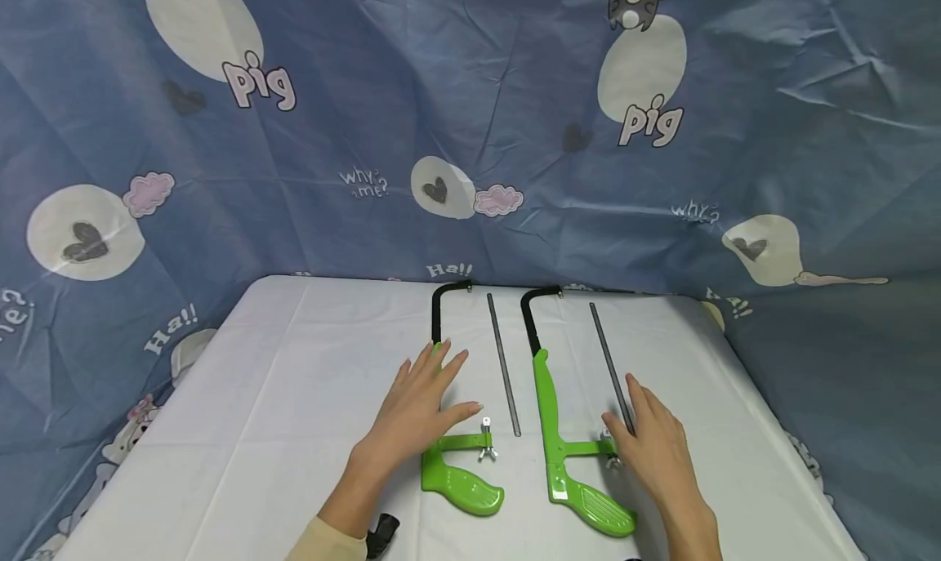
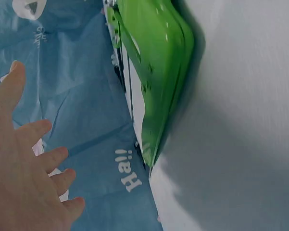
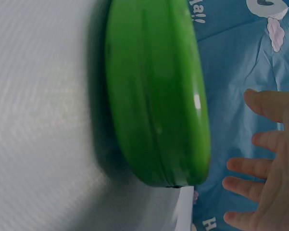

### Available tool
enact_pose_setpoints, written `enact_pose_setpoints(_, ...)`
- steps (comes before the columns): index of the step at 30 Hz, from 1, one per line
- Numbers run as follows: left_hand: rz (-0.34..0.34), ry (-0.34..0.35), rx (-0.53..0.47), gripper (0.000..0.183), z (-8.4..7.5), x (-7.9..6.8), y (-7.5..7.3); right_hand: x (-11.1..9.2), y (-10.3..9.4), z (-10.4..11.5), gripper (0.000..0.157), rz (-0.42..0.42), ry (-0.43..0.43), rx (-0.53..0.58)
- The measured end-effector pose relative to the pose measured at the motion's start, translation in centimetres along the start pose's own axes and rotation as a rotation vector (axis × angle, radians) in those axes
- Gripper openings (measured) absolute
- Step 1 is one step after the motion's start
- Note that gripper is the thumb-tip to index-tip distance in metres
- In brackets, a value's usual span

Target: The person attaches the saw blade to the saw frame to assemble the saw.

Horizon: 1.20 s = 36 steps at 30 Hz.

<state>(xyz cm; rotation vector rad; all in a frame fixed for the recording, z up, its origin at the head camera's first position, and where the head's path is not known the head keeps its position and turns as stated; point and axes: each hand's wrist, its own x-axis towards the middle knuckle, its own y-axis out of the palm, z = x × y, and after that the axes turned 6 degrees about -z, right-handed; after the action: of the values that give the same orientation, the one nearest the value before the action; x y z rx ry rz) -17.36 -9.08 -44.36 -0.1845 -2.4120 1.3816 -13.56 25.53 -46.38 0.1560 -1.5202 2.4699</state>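
Note:
Two green-and-black hacksaw frames lie side by side on the white-covered table, each with a wing nut by its handle. My left hand [image 1: 415, 410] is spread over the middle of the left hacksaw frame [image 1: 463, 491], hiding part of it. Whether it touches the frame cannot be told. A thin grey hacksaw blade [image 1: 503, 365] lies between the two frames. Fingers extended, my right hand [image 1: 657, 443] is beside the right hacksaw frame [image 1: 547, 406], over the near end of a second grey blade [image 1: 608, 357]. Both wrist views show straight, spread fingers gripping nothing, near the green handles [image 2: 158, 72] [image 3: 156, 96].
A white cloth covers the table [image 1: 243, 430]. Behind it hangs a blue printed curtain [image 1: 353, 120], which also falls along both sides. A small black object [image 1: 382, 535] shows by the left wrist, and a dark edge peeks in at the bottom near the right forearm.

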Motion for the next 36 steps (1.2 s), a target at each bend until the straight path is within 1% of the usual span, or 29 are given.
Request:
enact_pose_setpoints(7, 0.036, 0.006, 0.02, 0.079, -0.7, 0.1, 0.9, -0.2, -0.1, -0.3, 0.071, 0.007, 0.015, -0.026)
enact_pose_setpoints(10, 0.028, 0.017, 0.016, 0.079, -1.0, 0.1, 1.2, -0.3, -0.1, -0.5, 0.07, 0.002, 0.017, -0.032)
enact_pose_setpoints(15, 0.021, 0.056, 0.014, 0.079, -1.7, 0.2, 1.9, -0.4, -0.1, -0.9, 0.07, 0.007, 0.035, -0.027)
enact_pose_setpoints(20, 0.029, 0.092, 0.012, 0.077, -2.4, 0.2, 2.5, -0.2, -0.2, -1.0, 0.069, 0.026, 0.049, -0.024)
enact_pose_setpoints(24, 0.053, 0.11, -0.001, 0.076, -2.9, 0.2, 2.9, 0.0, -0.2, -1.0, 0.068, 0.044, 0.067, -0.028)
enact_pose_setpoints(31, 0.113, 0.138, 0.03, 0.077, -3.5, 0.6, 3.5, 0.0, -0.1, -1.1, 0.069, 0.068, 0.083, -0.038)
enact_pose_setpoints(36, 0.16, 0.14, 0.046, 0.077, -4.0, 0.8, 4.0, 0.1, 0.0, -1.1, 0.067, 0.102, 0.1, -0.021)
